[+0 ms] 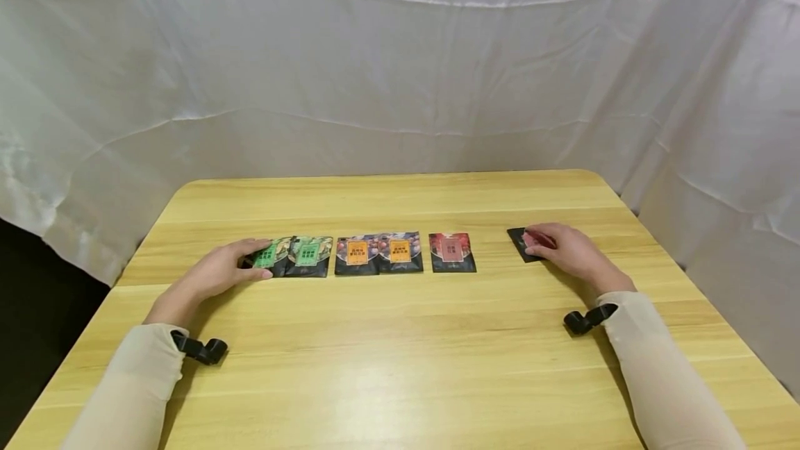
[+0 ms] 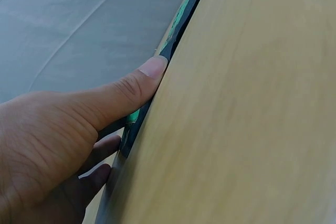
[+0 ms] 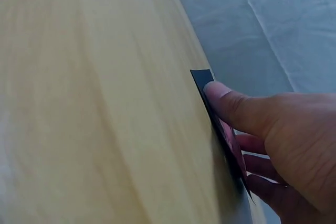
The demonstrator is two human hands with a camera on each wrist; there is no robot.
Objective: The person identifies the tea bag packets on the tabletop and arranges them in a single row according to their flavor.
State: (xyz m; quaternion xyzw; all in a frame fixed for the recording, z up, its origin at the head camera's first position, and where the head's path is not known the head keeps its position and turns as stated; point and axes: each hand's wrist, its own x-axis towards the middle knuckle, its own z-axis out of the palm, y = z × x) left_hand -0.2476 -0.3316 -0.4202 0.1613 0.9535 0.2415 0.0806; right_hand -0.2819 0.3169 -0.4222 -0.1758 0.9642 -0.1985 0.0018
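At the left end of a row of black sachets, my left hand (image 1: 219, 271) holds the green-labelled sachet (image 1: 265, 255), thumb at its near edge and fingers at its far edge. A second green-labelled sachet (image 1: 309, 255) lies against it on the right. In the left wrist view the thumb (image 2: 152, 69) presses along the dark edge. Farther right, my right hand (image 1: 571, 252) grips a red-labelled sachet (image 3: 228, 140), which is tilted and partly hidden by the fingers; its thumb (image 3: 218, 93) lies on one edge.
Two orange-labelled sachets (image 1: 357, 255) (image 1: 401, 253) lie side by side mid-row. Another red-labelled sachet (image 1: 453, 253) lies flat between them and my right hand. All are on a wooden table (image 1: 400, 339); a pale curtain (image 1: 400, 75) hangs behind it.
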